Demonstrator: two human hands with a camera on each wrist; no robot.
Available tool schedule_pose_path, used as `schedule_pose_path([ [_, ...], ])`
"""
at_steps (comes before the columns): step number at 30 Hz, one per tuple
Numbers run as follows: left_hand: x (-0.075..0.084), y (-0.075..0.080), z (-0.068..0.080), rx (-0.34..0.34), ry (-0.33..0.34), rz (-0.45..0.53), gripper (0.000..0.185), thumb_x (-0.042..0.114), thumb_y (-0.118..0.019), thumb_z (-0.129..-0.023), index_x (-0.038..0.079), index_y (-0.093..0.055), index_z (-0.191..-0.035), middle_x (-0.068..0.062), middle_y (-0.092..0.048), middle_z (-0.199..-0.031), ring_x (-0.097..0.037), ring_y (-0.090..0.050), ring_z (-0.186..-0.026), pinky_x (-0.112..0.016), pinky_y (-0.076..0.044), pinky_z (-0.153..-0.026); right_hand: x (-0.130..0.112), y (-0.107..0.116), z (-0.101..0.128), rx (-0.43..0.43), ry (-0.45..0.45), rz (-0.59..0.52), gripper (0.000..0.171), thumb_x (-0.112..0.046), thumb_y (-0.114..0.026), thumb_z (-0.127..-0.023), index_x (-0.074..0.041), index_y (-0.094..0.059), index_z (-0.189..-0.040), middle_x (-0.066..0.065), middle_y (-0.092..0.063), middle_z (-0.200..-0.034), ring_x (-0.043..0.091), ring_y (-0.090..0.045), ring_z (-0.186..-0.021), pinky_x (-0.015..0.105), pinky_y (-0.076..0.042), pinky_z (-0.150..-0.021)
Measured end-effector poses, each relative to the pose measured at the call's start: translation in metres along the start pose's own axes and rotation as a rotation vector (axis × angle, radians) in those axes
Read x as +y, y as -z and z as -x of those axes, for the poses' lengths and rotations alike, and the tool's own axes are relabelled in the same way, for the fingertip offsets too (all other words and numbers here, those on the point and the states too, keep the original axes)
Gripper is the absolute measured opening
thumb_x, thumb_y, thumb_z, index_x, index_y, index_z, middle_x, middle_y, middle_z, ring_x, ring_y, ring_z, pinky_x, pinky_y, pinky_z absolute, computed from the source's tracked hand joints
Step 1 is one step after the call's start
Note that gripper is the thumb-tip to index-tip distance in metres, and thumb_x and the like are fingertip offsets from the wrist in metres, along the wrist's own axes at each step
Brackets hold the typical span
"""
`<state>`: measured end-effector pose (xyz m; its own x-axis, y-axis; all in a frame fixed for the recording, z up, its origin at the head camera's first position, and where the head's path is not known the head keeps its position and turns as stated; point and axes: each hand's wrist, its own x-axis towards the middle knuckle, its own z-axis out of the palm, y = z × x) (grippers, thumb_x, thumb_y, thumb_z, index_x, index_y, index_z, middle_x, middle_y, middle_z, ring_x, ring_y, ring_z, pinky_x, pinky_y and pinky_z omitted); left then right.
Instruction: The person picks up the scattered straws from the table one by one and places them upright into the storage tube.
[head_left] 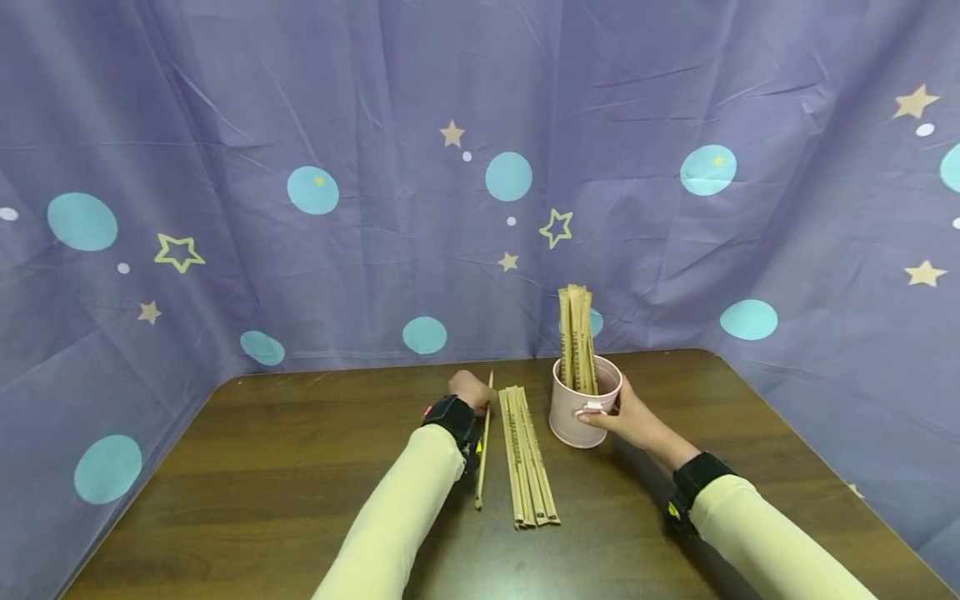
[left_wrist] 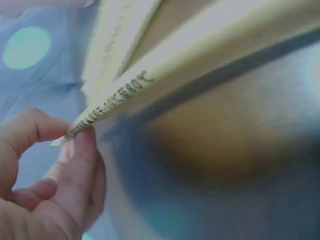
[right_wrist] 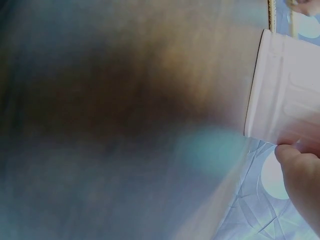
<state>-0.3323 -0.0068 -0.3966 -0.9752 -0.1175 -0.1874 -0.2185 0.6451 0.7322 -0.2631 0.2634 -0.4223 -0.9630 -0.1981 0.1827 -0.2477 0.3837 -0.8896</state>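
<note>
My left hand pinches the far end of a long, thin paper-wrapped straw. In the left wrist view the thumb and a fingertip meet on that straw, with dark printing along its wrapper. Just right of it, several more wrapped straws lie side by side on the table. My right hand grips a pale pink bucket by its right side, the thumb across the front. A bunch of wrapped straws stands upright inside, leaning to the bucket's left. The right wrist view shows the thumb against the bucket wall.
The brown wooden table reaches back to a purple curtain printed with stars and blue dots. The curtain also hangs along both sides of the table.
</note>
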Motion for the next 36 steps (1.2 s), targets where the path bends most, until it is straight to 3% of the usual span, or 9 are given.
schedule_pose_path([
  [3, 0.005, 0.011, -0.015, -0.042, -0.005, 0.177, 0.014, 0.0, -0.077, -0.076, -0.009, -0.071, -0.085, -0.024, -0.072, -0.083, -0.022, -0.07, -0.054, -0.032, -0.063, -0.057, 0.0, 0.0, 0.0, -0.006, 0.024, -0.026, 0.098, -0.006, -0.081, -0.085, 0.003, -0.016, -0.157, 0.032, -0.041, -0.151, 0.037, -0.049, -0.133, 0.007, -0.041, -0.095],
  [4, -0.002, 0.008, -0.031, -0.053, -0.071, 0.259, 0.015, 0.005, -0.078, -0.076, -0.007, -0.073, -0.084, -0.021, -0.073, -0.079, -0.021, -0.071, -0.055, -0.031, -0.063, -0.057, 0.0, 0.0, 0.0, -0.007, 0.027, -0.033, 0.098, -0.005, -0.081, -0.085, 0.003, -0.016, -0.157, 0.032, -0.041, -0.151, 0.038, -0.049, -0.133, 0.007, -0.042, -0.095],
  [7, 0.007, 0.023, -0.038, -0.098, -0.154, 0.39, 0.016, 0.004, -0.073, -0.081, -0.006, -0.077, -0.092, -0.019, -0.075, -0.081, -0.022, -0.072, -0.064, -0.037, -0.066, -0.069, 0.0, 0.0, 0.0, -0.011, 0.037, -0.048, 0.098, -0.003, -0.08, -0.085, 0.003, -0.015, -0.158, 0.033, -0.04, -0.151, 0.037, -0.049, -0.132, 0.007, -0.043, -0.095],
  [11, 0.037, 0.055, -0.012, -0.093, -0.189, 0.445, 0.028, 0.001, -0.065, -0.091, -0.008, -0.072, -0.116, -0.024, -0.074, -0.105, -0.023, -0.071, -0.08, -0.044, -0.064, -0.088, 0.0, 0.0, 0.0, -0.004, 0.032, -0.028, 0.098, -0.004, -0.08, -0.085, 0.003, -0.015, -0.158, 0.033, -0.04, -0.151, 0.037, -0.049, -0.132, 0.007, -0.042, -0.095],
  [15, 0.063, 0.079, 0.001, -0.067, -0.281, 0.506, 0.033, 0.001, -0.06, -0.096, -0.008, -0.066, -0.128, -0.027, -0.069, -0.123, -0.029, -0.071, -0.095, -0.04, -0.062, -0.094, 0.0, -0.001, 0.002, -0.002, 0.012, -0.01, 0.098, -0.007, -0.081, -0.086, 0.002, -0.015, -0.158, 0.032, -0.04, -0.152, 0.037, -0.047, -0.135, 0.005, -0.039, -0.096],
  [18, 0.084, 0.094, 0.006, -0.052, -0.367, 0.553, 0.036, 0.0, -0.059, -0.096, -0.007, -0.064, -0.131, -0.026, -0.066, -0.127, -0.029, -0.069, -0.1, -0.036, -0.061, -0.094, 0.0, -0.001, 0.003, -0.003, 0.01, -0.011, 0.098, -0.008, -0.081, -0.086, 0.001, -0.015, -0.159, 0.03, -0.04, -0.153, 0.032, -0.049, -0.134, 0.005, -0.039, -0.096],
  [22, 0.112, 0.107, 0.01, -0.008, -0.469, 0.618, 0.035, -0.001, -0.061, -0.095, -0.007, -0.064, -0.13, -0.021, -0.067, -0.115, -0.018, -0.065, -0.088, -0.031, -0.061, -0.087, -0.001, 0.0, 0.002, -0.007, 0.03, -0.024, 0.098, -0.008, -0.08, -0.086, -0.001, -0.016, -0.159, 0.03, -0.04, -0.153, 0.028, -0.05, -0.131, 0.007, -0.041, -0.096],
  [28, 0.143, 0.105, 0.019, 0.037, -0.571, 0.696, 0.033, -0.003, -0.062, -0.093, -0.007, -0.067, -0.126, -0.009, -0.066, -0.093, -0.006, -0.06, -0.073, -0.022, -0.058, -0.075, -0.001, 0.001, 0.002, -0.007, 0.022, -0.025, 0.099, -0.007, -0.08, -0.086, 0.0, -0.014, -0.159, 0.03, -0.038, -0.154, 0.035, -0.047, -0.134, 0.006, -0.041, -0.095],
  [36, 0.162, 0.076, 0.03, 0.025, -0.635, 0.703, 0.033, -0.003, -0.062, -0.095, -0.007, -0.065, -0.128, -0.029, -0.07, -0.112, -0.011, -0.063, -0.077, -0.022, -0.058, -0.078, -0.002, 0.0, 0.002, 0.003, 0.017, -0.001, 0.099, -0.008, -0.081, -0.085, 0.003, -0.016, -0.158, 0.032, -0.041, -0.151, 0.035, -0.049, -0.132, 0.006, -0.041, -0.095],
])
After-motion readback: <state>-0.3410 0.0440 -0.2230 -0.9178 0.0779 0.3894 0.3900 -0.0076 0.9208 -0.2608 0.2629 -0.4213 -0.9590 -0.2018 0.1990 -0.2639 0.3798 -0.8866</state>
